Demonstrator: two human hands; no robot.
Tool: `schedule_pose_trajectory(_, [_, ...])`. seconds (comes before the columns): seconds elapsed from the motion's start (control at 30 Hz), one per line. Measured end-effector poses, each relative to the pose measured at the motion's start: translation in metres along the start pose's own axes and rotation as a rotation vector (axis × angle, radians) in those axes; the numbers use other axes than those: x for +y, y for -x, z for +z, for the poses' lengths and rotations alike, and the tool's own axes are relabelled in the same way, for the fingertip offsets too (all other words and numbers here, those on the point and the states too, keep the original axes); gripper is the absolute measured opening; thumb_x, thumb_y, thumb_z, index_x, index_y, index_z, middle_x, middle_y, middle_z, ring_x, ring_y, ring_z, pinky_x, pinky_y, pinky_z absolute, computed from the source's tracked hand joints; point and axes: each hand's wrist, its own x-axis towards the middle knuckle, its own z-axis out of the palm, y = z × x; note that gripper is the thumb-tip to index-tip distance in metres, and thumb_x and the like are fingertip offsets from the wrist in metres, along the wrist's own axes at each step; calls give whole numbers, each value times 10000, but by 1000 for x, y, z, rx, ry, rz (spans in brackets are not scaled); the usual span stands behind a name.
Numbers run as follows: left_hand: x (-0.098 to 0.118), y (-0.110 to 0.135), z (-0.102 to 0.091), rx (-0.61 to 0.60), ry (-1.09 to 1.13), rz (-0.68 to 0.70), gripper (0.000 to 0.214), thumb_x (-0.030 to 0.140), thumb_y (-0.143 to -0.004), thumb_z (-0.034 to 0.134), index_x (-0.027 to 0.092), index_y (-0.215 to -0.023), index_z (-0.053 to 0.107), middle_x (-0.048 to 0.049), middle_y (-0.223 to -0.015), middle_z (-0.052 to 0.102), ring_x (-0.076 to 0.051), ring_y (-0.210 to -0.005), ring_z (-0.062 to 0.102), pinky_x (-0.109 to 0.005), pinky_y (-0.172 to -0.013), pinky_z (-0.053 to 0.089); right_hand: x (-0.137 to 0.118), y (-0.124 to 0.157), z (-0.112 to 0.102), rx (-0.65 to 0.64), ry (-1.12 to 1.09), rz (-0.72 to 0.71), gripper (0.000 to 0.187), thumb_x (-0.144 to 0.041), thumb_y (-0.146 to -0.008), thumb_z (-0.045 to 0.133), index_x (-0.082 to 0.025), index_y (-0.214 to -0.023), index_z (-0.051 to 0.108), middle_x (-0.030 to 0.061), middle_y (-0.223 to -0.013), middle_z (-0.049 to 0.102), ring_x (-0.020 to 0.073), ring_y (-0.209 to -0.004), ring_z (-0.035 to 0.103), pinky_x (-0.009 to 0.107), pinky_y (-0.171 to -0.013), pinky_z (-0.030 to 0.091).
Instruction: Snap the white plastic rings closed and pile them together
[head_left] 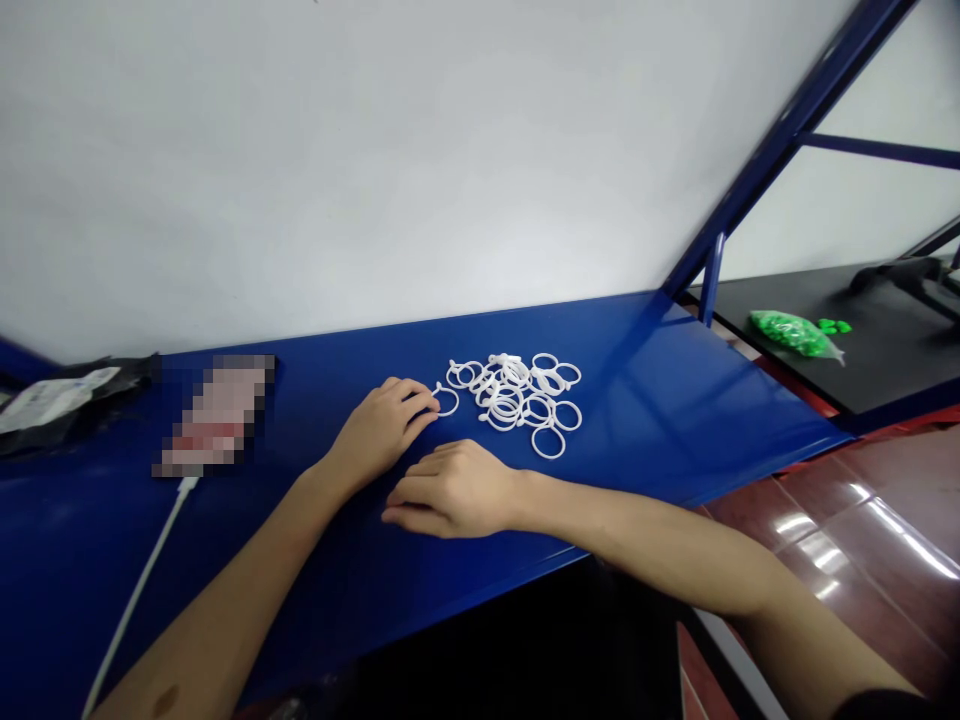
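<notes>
My left hand [384, 422] rests on the blue table with its thumb and fingertips closed on the edge of a white curtain ring [456, 402]. Just to the right of that ring lies a loose heap of similar white curtain rings [506, 410], thin hoops with small eyelets, many overlapping. Nearer to me, my right hand [454, 490] is low over the tabletop, back up, its fingers curled together and pointing left. Whatever may be under those fingers is hidden. The two hands are close but apart.
On the left, a blurred-out phone-like object [219, 412] has a white cable [139, 600] running toward me. A black plastic package [82, 395] lies beyond it. To the right, a black table [885, 370] holds a bag of green pieces [795, 333]. A blue frame post [780, 150] rises behind.
</notes>
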Motion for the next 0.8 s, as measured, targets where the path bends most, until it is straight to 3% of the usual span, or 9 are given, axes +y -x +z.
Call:
schedule_pose_trajectory(0.13, [-1, 2, -4, 36, -1, 38, 240, 252, -968, 462, 213, -973, 699, -78, -1106, 685, -243, -1005, 575, -425, -921, 499, 6, 0, -10, 195, -37, 126, 336, -360, -1030, 438, -170, -928, 696, 50, -893, 715, 158, -839, 654, 286, -786, 518])
schedule_pose_trajectory(0.27, [5, 4, -11, 180, -33, 41, 264, 245, -985, 437, 215, -1069, 685, -89, -1201, 662, -247, -1077, 585, -428, -953, 501, 17, -1, -26, 436, 20, 423, 291, -335, -984, 507, -152, -1167, 640, 134, -1155, 610, 225, -1043, 614, 364, -856, 542])
schedule_pose_trajectory(0.37, [11, 5, -17, 266, -47, 24, 253, 308, -1002, 461, 230, -1008, 702, -76, -1197, 675, -241, -1088, 600, -431, -982, 497, 28, -2, -30, 508, -37, 582, 379, -351, -943, 576, -172, -1277, 569, 155, -1272, 536, 227, -1000, 619, 405, -834, 551])
schedule_pose_trajectory(0.5, [17, 5, -22, 285, -40, 34, 272, 334, -1008, 464, 229, -933, 703, -68, -1141, 700, -228, -1019, 628, -416, -955, 507, 40, -4, -29, 541, -526, 612, 269, -350, -942, 589, -173, -1145, 598, 45, -943, 668, 113, -673, 586, 300, -678, 539])
schedule_pose_trajectory(0.6, [21, 6, -23, 295, 35, 21, 232, 334, -992, 485, 222, -916, 674, -67, -1092, 708, -226, -1010, 640, -404, -950, 508, 43, -6, -27, 513, -832, 611, 250, -394, -932, 605, -172, -1047, 610, -6, -792, 670, 87, -590, 566, 240, -582, 500])
schedule_pose_trajectory(0.7, [28, 6, -24, 327, 251, -126, 118, 329, -926, 574, 218, -956, 602, -45, -981, 710, -197, -891, 670, -352, -841, 548, 40, -6, -28, 508, -852, 614, 236, -397, -912, 632, -177, -998, 624, -19, -783, 659, 77, -585, 570, 229, -579, 483])
schedule_pose_trajectory(0.8, [34, 6, -26, 278, 566, -299, 216, 360, -890, 617, 214, -1033, 549, -17, -876, 697, -160, -732, 673, -296, -691, 559, 36, -5, -29, 499, -774, 623, 212, -383, -927, 612, -179, -979, 639, -28, -741, 638, 85, -598, 568, 231, -590, 470])
